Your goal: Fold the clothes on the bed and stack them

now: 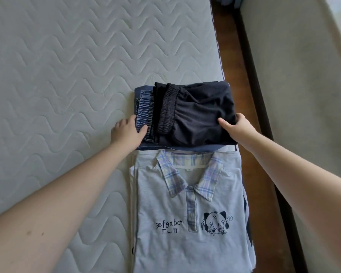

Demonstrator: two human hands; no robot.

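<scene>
Nearest you, a folded grey polo shirt [185, 223] with a plaid collar lies face up on the quilted mattress [57, 75], a cartoon print and lettering on its chest. It appears to top a small pile: edges of other fabric, one of them dark, peek out along its right side, though you cannot tell how many garments lie under it.

Just beyond the collar sits a second pile of folded bottoms, and both your arms reach to it. Your left hand [126, 133] grips the near left corner, thumb curled over the blue denim shorts [144, 111] with the elastic waistband, fingers tucked out of sight beneath. Your right hand [238, 127] grasps the near right corner, thumb pressed onto the dark navy shorts [201, 113] that lie on top. A blue-grey layer [185, 150] shows at the bottom of that pile, touching the shirt's collar edge.

Farther off, the mattress stretches away bare of clothes in this view; to the right run the wooden bed frame [244, 95] and a pale wall [293, 75].

The folding looks finished. What seems left is to bring the two piles together into one stack, and your grip on both corners suggests that lift is at hand.
</scene>
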